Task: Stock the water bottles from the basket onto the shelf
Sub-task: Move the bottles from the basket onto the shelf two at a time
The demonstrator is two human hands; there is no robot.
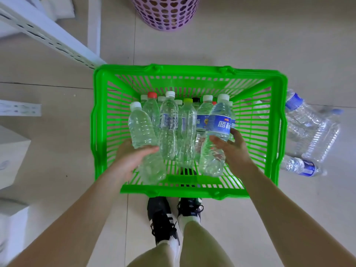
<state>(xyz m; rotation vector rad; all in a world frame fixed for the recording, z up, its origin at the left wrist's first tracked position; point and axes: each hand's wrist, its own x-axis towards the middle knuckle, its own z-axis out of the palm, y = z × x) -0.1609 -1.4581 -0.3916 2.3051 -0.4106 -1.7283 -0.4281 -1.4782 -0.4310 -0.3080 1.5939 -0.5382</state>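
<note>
A green plastic basket (188, 75) stands on the floor below me, holding several upright water bottles (185, 130). My left hand (133, 157) grips a clear unlabelled bottle with a white cap (139, 126) at the basket's left side. My right hand (234, 149) grips a blue-labelled bottle with a white cap (218, 124) on the right, my fingers round its middle. Both held bottles stand a little higher than the others. The white shelf frame (50, 33) runs across the upper left.
Several clear bottles (308, 130) lie on the tiled floor to the right of the basket. A purple perforated bin (165, 13) stands beyond it. White boxes (11, 157) sit at the left. My feet in dark shoes (161, 214) are just behind the basket.
</note>
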